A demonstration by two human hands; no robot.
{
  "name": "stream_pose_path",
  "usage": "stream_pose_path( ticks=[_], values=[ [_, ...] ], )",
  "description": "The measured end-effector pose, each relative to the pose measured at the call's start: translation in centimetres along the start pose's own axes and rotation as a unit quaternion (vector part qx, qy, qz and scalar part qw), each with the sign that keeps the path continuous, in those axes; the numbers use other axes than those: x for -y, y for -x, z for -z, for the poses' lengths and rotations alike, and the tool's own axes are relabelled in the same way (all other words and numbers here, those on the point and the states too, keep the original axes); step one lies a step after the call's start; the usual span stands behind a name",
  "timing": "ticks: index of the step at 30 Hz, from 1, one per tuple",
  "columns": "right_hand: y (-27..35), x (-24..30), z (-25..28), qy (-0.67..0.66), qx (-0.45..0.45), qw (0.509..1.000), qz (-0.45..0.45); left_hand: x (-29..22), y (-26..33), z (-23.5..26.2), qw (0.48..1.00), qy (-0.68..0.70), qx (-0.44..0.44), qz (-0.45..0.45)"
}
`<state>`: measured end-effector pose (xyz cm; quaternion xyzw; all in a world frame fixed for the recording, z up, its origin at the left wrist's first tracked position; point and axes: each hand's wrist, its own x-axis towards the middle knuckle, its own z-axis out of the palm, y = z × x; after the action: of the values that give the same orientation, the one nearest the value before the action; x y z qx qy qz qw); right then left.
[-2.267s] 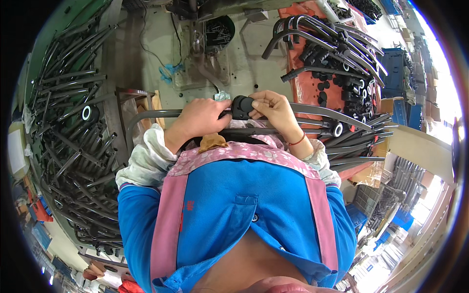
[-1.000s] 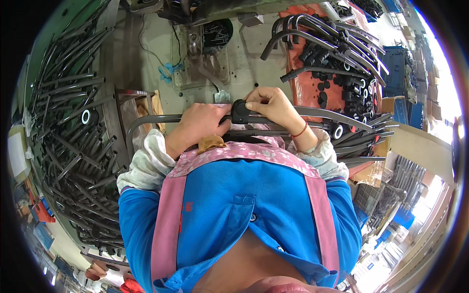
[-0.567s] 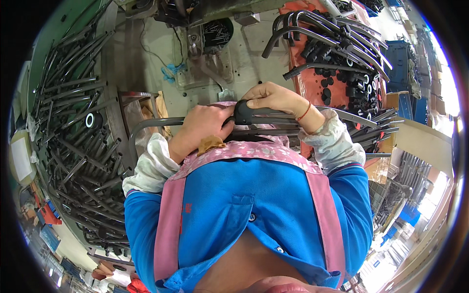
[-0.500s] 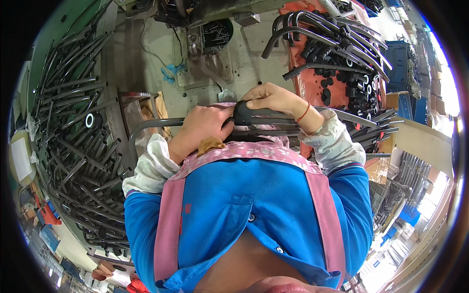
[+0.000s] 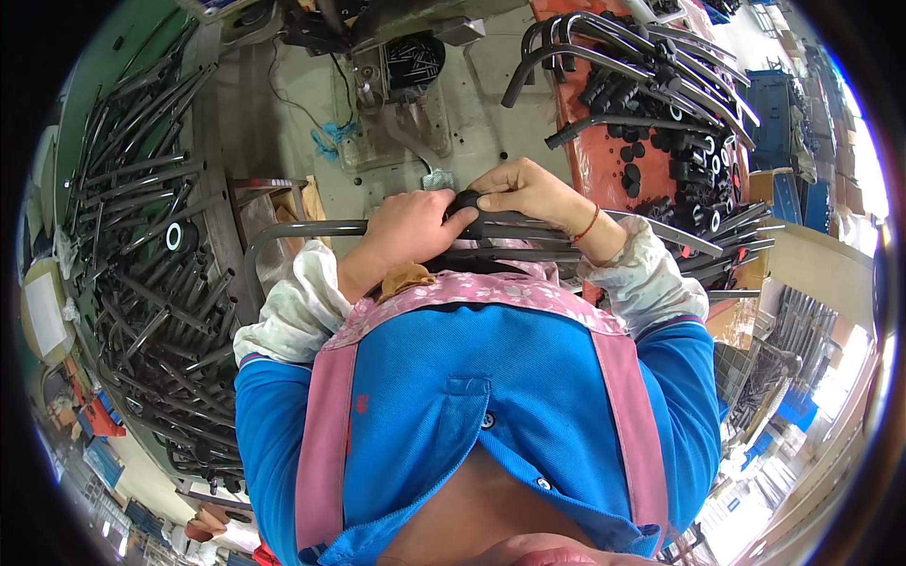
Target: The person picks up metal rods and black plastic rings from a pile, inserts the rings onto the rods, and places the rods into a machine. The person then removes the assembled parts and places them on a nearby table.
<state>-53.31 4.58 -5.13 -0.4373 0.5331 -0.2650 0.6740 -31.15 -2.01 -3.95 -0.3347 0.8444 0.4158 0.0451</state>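
At centre frame, a black fitting on a bent tube.
Your left hand curls round the tube, your right hand pinches the fitting; placement looks done, fastening cannot be judged.

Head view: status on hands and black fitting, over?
Left hand gripping black fitting; right hand pinching its right side. Fitting at curved dark tube. Hands partly cover it; exact fit unclear.

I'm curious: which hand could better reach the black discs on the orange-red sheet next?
Probably the right hand: it is nearer the black discs; the left hand is farther. Both are at a black fitting.
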Motion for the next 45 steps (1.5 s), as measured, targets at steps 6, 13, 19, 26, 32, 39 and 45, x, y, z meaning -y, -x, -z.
stream_pose_path(
  ticks=[6,13,19,26,32,39,45],
  values=[
    [-0.1,-0.6,0.0,0.038,-0.013,0.999,0.015,-0.7,0.3,-0.2,0.999,0.004,-0.034,-0.012],
    [1.0,0.4,1.1,0.044,0.048,0.996,0.054,-0.6,0.7,0.1,0.997,-0.007,-0.048,-0.065],
    [0.5,0.4,1.5,0.055,0.055,0.995,0.055,-0.5,0.7,0.3,0.998,-0.020,-0.032,-0.050],
    [0.8,1.3,0.4,0.104,-0.008,0.991,0.078,-0.8,0.5,0.3,0.999,-0.025,-0.028,-0.033],
    [1.0,0.6,-0.7,0.160,-0.092,0.978,0.097,-1.3,0.2,-0.1,0.998,-0.050,-0.043,-0.009],
    [1.2,0.4,-0.3,0.223,-0.083,0.962,0.134,-0.9,0.1,0.3,0.997,-0.041,-0.053,-0.045],
    [4.1,-0.6,0.4,0.394,-0.113,0.900,0.148,1.0,-0.5,0.5,0.998,-0.011,-0.050,-0.048]
  ],
)
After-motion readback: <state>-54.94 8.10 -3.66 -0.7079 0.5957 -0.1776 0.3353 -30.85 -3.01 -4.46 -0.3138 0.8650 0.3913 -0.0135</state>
